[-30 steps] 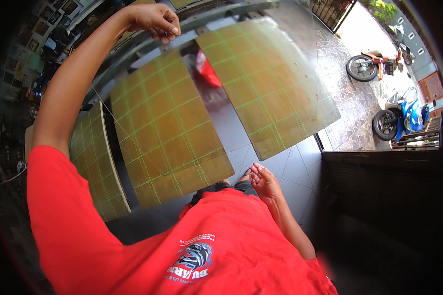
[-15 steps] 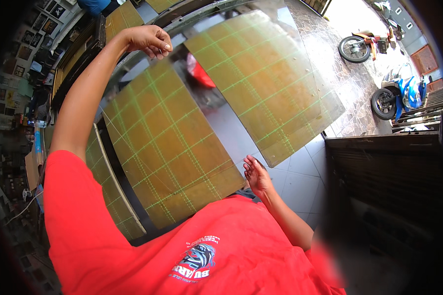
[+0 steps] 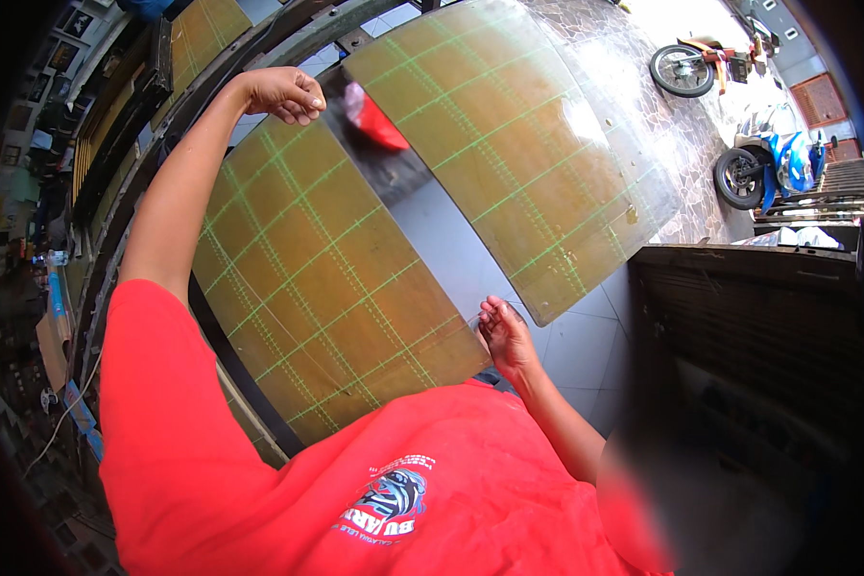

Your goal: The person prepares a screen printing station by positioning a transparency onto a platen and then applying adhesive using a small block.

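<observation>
A large translucent yellow-brown sheet with green grid lines lies tilted in front of me. At its far edge my left hand is closed, fingertips pinched at the rim. My right hand curls its fingers at the near right corner of the same sheet; its hold is partly hidden. To the right, a second sheet of the same kind stands apart, a gap between the two. My hands do not touch this second one. A blurred red shape shows in the gap.
A dark metal frame runs behind the sheets. More gridded sheets are at the far left. Dark slatted furniture stands to my right. Beyond it are a blue motorcycle and an orange one.
The view has shifted slightly. Both hands stay at the same places on the left sheet's edges. The sheets and the red shape sit a little differently in the picture.
</observation>
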Demonstrator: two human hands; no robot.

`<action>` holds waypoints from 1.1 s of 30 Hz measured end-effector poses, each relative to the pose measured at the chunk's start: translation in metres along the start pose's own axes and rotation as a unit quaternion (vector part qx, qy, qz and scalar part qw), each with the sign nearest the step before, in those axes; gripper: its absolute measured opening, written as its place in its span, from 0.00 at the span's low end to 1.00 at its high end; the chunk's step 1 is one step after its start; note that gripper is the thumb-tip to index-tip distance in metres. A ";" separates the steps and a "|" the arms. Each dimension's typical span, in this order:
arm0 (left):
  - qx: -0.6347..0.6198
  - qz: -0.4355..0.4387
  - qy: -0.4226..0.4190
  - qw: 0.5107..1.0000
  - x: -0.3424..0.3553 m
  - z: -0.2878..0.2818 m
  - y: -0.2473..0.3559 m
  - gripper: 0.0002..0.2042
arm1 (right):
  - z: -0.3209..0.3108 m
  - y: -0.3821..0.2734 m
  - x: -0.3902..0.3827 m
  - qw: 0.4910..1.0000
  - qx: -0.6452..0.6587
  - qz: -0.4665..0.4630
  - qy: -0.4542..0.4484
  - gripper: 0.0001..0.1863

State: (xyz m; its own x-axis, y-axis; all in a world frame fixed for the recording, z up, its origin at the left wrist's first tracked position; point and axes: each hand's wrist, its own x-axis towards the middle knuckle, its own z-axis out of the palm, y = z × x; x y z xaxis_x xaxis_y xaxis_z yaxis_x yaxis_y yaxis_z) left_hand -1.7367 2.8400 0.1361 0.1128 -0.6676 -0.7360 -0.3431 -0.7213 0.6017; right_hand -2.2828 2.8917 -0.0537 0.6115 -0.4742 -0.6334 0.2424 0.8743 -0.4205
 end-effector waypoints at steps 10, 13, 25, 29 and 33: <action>-0.033 -0.033 -0.031 0.998 0.049 -0.001 -0.035 0.09 | 0.012 -0.001 0.001 0.999 0.031 -0.004 0.013 0.15; -0.050 -0.047 -0.048 0.996 0.061 -0.001 -0.043 0.08 | 0.012 -0.002 0.000 1.000 0.017 -0.017 0.014 0.13; -0.086 -0.011 -0.033 0.996 0.079 0.009 -0.060 0.11 | 0.020 -0.007 0.001 0.998 -0.014 -0.016 0.062 0.10; -0.071 -0.038 0.005 0.997 0.078 0.010 -0.055 0.10 | 0.024 -0.010 -0.001 0.998 -0.016 -0.017 0.063 0.10; -0.053 -0.030 0.008 0.998 0.081 0.006 -0.058 0.10 | 0.023 -0.009 0.000 0.997 -0.017 -0.021 0.066 0.09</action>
State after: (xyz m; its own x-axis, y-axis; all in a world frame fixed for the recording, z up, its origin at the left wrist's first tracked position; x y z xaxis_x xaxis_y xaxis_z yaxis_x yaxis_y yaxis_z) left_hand -1.7134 2.8292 0.0399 0.1451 -0.6254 -0.7667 -0.2340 -0.7746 0.5875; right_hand -2.2676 2.8864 -0.0346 0.4966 -0.5211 -0.6941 0.2381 0.8508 -0.4684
